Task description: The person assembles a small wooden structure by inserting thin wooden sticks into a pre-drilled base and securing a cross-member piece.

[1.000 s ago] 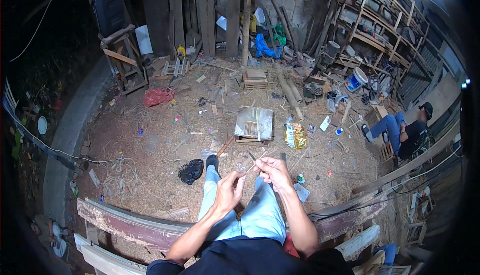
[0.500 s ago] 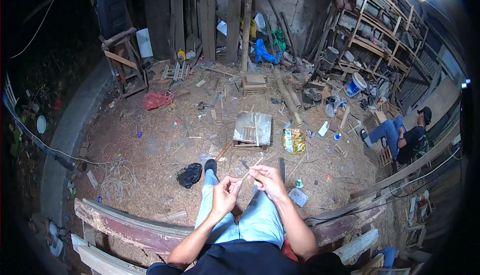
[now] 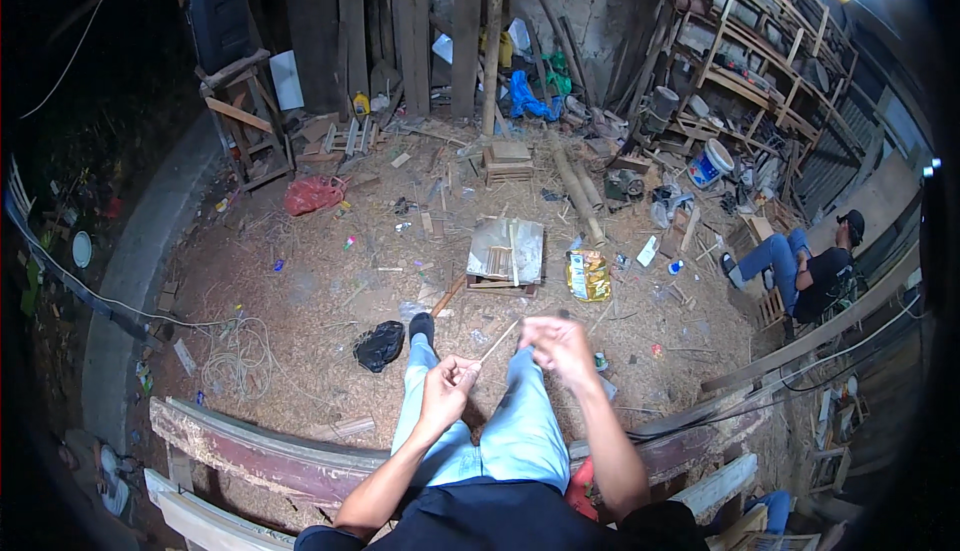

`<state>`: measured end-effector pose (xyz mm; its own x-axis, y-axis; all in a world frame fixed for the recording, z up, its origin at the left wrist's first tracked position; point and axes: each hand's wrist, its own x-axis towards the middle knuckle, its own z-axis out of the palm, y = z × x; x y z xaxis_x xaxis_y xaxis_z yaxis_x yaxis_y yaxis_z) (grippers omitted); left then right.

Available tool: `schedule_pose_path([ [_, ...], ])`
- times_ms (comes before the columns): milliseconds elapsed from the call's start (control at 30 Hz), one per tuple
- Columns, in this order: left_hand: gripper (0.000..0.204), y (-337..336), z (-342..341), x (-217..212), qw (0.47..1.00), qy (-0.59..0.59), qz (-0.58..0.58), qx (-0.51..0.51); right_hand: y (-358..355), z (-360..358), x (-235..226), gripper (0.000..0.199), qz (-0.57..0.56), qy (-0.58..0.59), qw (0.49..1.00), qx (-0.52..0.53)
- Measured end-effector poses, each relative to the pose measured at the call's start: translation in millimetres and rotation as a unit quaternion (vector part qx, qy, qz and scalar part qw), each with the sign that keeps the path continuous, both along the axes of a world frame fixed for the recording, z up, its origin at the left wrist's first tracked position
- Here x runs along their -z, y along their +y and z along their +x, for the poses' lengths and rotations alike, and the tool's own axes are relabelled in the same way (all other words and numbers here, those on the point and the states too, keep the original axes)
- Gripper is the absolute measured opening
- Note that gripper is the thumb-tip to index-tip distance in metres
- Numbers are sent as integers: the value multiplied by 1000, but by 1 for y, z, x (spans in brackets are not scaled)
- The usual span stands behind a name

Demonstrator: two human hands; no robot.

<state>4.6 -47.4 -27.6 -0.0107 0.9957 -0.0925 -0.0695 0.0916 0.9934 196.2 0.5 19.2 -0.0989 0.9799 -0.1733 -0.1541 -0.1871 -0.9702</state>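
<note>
A thin light wooden stick (image 3: 500, 343) slants up and to the right from my left hand (image 3: 446, 393), which is closed in a pinch on its lower end. Beyond the stick's upper end is my right hand (image 3: 560, 349), smeared by motion, with its fingers curled round a small dark-bladed tool (image 3: 522, 322). Little of that tool shows; the fingers and the blur hide the rest. Both hands are held over my legs, above the littered ground.
Ahead stands a low wooden box (image 3: 505, 251), with a yellow packet (image 3: 588, 276) beside it. A black plastic bag (image 3: 380, 347) lies by my left foot. Wooden rails (image 3: 260, 456) cross close to me. A person (image 3: 820, 271) sits at the right, near wooden racks (image 3: 760, 91).
My right hand has moved right and slightly away, off the stick's upper part. The dark blade seen beside the stick before is now mostly hidden. My left hand stays nearly in place.
</note>
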Motion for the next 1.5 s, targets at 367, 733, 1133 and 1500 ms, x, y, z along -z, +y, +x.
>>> schedule_pose_path([
  [367, 10, 4, 1, -7, 997, 45, 53, 18, 9, -10, 12, 14, -71, 92, 993, -32],
  [733, 7, 9, -9, -7, 997, -57, -47, 12, 6, -1, -13, 17, 21, -11, 1000, -1],
  [1133, 10, 3, -7, -10, 998, 61, 31, 11, 6, -15, 7, 16, 11, 2, 999, -48],
  [1500, 8, 11, 8, -12, 999, 7, 25, 23, 1, -20, 15, 15, -22, 52, 996, -62],
])
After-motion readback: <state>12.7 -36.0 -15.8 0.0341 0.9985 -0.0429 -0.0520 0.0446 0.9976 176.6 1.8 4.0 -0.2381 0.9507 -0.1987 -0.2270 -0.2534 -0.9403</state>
